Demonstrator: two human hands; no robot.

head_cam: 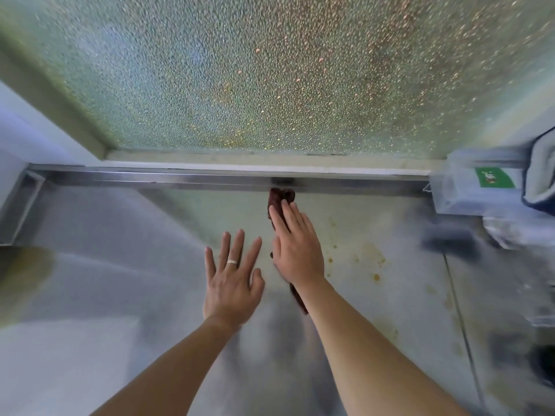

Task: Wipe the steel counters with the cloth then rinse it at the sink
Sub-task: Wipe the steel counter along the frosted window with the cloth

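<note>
At the counter's back right corner stands a clear plastic box (pixel 468 190) with a green label (pixel 495 178) on its front wall; its contents cannot be made out. A folded white and dark blue towel (pixel 540 172) sits just beside it, at the frame's right edge.

The right hand (pixel 297 250) lies flat on a dark red, crumpled cloth (pixel 277 198), fingers straight and close together, pressing it onto the brushed steel counter (pixel 120 235). The cloth stretches out from under the palm: its far end shows beyond the fingertips and touches the raised steel lip (pixel 210 180) along the counter's back edge, and its near end peeks out beside the wrist. The left hand (pixel 231 280) is spread wide, fingers straight and apart, palm down on or just above the bare steel beside the right hand; whether it touches cannot be told. It holds nothing. A silver ring (pixel 232 261) sits on one finger.

The steel surface is matte and hazy, with brownish-yellow spots and smears (pixel 369 259) to the right of the cloth, toward the right edge. A thin seam (pixel 459 310) runs from front to back near that edge. Behind the back lip rises a pane of pebbled, frosted glass (pixel 270 79) in a pale frame.
</note>
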